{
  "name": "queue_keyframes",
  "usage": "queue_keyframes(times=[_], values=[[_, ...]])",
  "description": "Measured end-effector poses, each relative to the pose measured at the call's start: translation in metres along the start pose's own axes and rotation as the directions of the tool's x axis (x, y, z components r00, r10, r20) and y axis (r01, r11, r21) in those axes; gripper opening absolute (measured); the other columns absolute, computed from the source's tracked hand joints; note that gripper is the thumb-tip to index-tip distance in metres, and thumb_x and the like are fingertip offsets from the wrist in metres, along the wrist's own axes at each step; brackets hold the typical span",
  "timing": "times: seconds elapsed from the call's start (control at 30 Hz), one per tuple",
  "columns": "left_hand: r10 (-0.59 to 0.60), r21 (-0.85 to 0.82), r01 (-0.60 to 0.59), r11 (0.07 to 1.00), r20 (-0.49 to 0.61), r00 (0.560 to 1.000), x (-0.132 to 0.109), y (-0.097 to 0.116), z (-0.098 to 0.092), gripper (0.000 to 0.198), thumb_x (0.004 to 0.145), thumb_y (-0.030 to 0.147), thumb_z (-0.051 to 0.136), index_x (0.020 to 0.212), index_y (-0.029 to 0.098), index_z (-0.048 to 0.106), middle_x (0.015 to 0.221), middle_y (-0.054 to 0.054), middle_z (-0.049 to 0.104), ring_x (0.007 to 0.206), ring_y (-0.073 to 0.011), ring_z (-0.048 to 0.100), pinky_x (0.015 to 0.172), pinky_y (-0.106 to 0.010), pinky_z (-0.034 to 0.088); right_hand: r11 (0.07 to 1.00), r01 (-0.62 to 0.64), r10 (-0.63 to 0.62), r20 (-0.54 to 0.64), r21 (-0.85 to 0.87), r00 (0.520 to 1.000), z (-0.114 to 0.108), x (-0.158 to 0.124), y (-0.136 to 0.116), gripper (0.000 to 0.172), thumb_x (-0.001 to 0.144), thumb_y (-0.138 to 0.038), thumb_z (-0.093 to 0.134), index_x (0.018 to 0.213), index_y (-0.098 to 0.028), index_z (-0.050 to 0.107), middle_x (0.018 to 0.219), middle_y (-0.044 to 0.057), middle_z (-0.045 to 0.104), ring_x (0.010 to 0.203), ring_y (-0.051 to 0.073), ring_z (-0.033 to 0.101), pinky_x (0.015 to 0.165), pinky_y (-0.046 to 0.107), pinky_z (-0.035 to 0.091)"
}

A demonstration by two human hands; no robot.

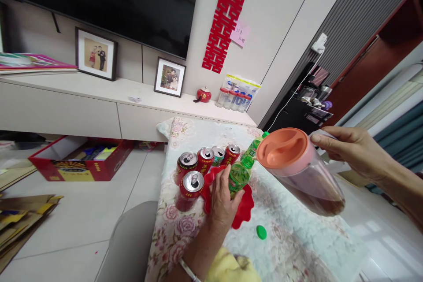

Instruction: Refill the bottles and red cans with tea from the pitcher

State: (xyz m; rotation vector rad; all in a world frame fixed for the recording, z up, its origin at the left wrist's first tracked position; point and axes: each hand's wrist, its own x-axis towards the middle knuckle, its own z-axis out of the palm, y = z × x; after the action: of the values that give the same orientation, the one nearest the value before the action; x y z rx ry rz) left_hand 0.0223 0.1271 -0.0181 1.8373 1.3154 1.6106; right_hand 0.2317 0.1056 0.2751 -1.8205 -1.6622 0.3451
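Note:
My right hand (353,152) grips the handle of a clear plastic pitcher (317,185) with an orange lid and brown liquid inside. The pitcher is tilted, its lid end close to the mouth of an open green bottle (238,176). My left hand (223,196) is closed around that bottle, which stands on a red scalloped dish (246,209). Whether liquid flows between them is too small to tell. Behind it is a second green bottle (253,147). Several drink cans stand left of my left hand, among them a red can (189,191) and a green can (218,155). A green cap (261,232) lies on the tablecloth.
A floral cloth covers the table (178,240). By its near edge lies a yellow cloth (231,266). A grey stool (134,242) stands at left, with a red box (79,163) on the floor beyond. Picture frames and lidded jars (231,100) stand on the white cabinet behind.

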Motion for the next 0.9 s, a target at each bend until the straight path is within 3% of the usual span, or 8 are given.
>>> queue_keyframes(times=[0.9], values=[[-0.021, -0.016, 0.021, 1.000, 0.011, 1.000, 0.0000, 0.0009, -0.0010, 0.077, 0.082, 0.011, 0.072, 0.151, 0.021, 0.037, 0.145, -0.017, 0.060, 0.133, -0.0341, 0.060, 0.107, -0.054, 0.051, 1.000, -0.003, 0.003, 0.009, 0.006, 1.000, -0.0005, -0.0007, 0.0000, 0.062, 0.061, -0.076, 0.082, 0.067, -0.017, 0.063, 0.065, -0.003, 0.038, 0.059, 0.008, 0.030, 0.047, 0.020, 0.025]])
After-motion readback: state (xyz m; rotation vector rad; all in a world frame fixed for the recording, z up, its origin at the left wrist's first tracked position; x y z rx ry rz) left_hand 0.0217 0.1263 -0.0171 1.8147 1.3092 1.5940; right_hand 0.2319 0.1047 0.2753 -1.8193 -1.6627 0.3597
